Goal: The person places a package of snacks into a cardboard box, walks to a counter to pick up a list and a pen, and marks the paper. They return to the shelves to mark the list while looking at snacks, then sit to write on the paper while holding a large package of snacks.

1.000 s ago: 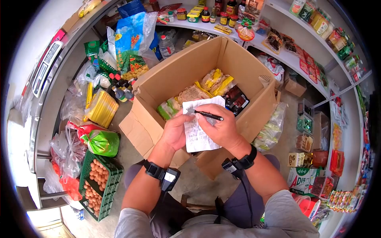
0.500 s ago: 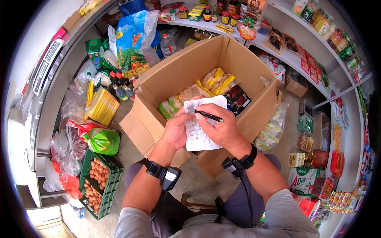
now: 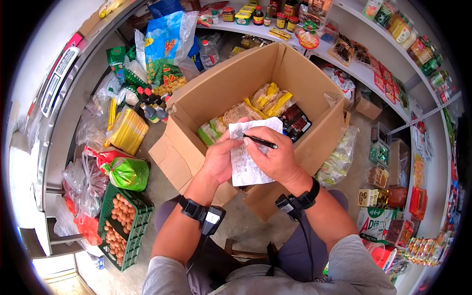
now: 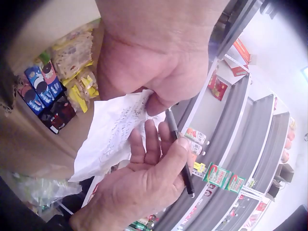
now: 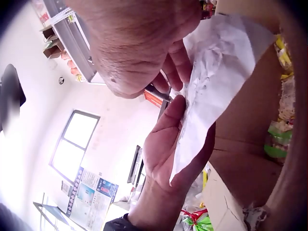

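Cardboard box (image 3: pixel 216 86) stood on floor, food packets (image 3: pixel 268 101) inside. Over box's near edge: paper sheet (image 3: pixel 254 169) in left hand (image 3: pixel 218 160), pen (image 3: pixel 266 143) in right hand (image 3: pixel 274 156). Left of box sat crate (image 3: pixel 137 231) holding eggs (image 3: pixel 122 215); right, plastic bag (image 3: pixel 338 160); behind, shelf (image 3: pixel 255 31) bearing jars (image 3: pixel 280 21).

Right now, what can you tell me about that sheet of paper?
The paper is a white, creased, slightly curled sheet with lines of handwriting, too small to read. The left hand grips one edge, at the near side of the open carton; the right hand holds a black pen over it.
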`<state>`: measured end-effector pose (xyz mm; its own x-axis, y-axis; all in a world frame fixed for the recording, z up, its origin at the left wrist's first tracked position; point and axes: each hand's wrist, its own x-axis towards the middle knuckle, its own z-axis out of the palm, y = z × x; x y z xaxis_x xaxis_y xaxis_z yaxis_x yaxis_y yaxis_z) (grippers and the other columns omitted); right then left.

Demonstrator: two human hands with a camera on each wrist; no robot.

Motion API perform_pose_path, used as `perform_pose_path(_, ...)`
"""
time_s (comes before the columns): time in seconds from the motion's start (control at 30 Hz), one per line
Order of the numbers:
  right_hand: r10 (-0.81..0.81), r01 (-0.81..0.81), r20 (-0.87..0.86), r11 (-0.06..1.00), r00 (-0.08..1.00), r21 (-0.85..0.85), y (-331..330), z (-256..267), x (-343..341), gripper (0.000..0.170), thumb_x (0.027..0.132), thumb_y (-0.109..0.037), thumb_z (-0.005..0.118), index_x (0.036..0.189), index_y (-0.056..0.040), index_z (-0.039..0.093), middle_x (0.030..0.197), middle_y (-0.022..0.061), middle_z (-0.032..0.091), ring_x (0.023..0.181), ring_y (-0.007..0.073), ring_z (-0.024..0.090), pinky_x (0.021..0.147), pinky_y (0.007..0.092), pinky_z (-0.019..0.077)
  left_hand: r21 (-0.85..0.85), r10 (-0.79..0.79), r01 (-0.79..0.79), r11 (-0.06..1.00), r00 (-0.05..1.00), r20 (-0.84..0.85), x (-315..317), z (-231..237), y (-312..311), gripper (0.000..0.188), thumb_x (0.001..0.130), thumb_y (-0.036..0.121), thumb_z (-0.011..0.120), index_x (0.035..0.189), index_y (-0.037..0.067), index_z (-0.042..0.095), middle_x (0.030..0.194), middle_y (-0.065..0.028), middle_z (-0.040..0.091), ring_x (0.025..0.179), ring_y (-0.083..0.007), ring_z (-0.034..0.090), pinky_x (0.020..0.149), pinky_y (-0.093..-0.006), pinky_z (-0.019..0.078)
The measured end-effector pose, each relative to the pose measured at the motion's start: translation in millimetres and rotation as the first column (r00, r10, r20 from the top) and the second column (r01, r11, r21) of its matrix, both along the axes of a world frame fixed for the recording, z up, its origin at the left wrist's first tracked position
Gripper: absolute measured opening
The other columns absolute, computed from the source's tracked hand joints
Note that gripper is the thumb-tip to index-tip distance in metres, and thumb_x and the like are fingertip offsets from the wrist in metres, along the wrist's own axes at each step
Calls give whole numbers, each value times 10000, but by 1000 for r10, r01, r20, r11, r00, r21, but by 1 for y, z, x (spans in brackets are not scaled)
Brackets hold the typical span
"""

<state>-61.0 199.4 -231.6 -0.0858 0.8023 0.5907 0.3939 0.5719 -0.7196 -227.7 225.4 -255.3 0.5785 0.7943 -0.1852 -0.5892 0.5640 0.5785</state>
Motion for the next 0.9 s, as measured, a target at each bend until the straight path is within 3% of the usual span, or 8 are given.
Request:
perform_pose_path(0.17,-69,67,-96,998,993,-19,2,6,1,197,901,-25,674,1098,-12,663,1033,157,712,923,307,708,803,354,557,-31,3,-2,1000,999,46,1,-1,0,612,930,17,476,1530,79,373,1415,-148,545,1273,-301,574,1100,-452,456)
perform_pose_path(0.3,-204,212,-73,969,976,125,9,6,18,190,956,-31,632,1139,16,653,1096,167,710,1014,299,692,902,346,528,-29,-1,3,1000,997,74,0,1,3,623,912,7,495,1523,55,380,1451,-167,528,1312,-324,550,1124,-468,434)
perform_pose_path(0.4,-303,316,-174,947,937,53,15,5,29,196,982,-51,611,1166,13,633,1091,143,713,1009,249,689,901,331,521,-42,15,-12,999,998,58,0,3,3,648,893,2,512,1525,48,375,1467,-177,517,1330,-332,537,1135,-473,422)
perform_pose_path(0.43,-311,309,-248,950,918,-48,15,4,29,204,973,-39,634,1173,1,616,1058,106,704,957,165,660,863,296,516,-33,16,-14,999,998,58,0,3,4,651,890,-2,511,1525,46,373,1466,-179,518,1330,-333,536,1136,-474,421)
perform_pose_path(0.53,-221,57,-510,947,831,-316,17,-13,36,235,934,-9,685,1157,-17,613,997,47,666,894,92,598,813,252,497,-17,10,-8,1000,998,63,1,5,4,660,884,-10,511,1526,42,368,1462,-185,521,1331,-338,535,1139,-476,420)
perform_pose_path(0.57,-208,10,-530,936,822,-351,18,-19,39,267,896,14,723,1136,-25,614,964,-6,613,870,59,542,801,219,473,-16,2,-1,1000,998,66,2,6,3,662,883,-10,513,1527,42,367,1461,-185,522,1330,-339,536,1139,-477,421)
perform_pose_path(0.67,-176,-75,-572,919,801,-388,17,-24,41,267,890,22,719,1133,-27,619,957,-27,589,872,58,528,811,213,466,-11,-7,8,1000,998,69,4,6,2,633,888,-11,514,1507,27,388,1441,-190,538,1312,-342,551,1128,-478,434)
perform_pose_path(0.9,-267,26,-583,921,768,-388,21,-27,48,249,878,53,704,1101,-36,639,950,-38,576,864,47,524,806,210,469,-49,-6,4,999,999,-38,8,-8,2,437,974,54,533,1401,-19,483,1352,-186,606,1231,-317,618,1070,-461,495)
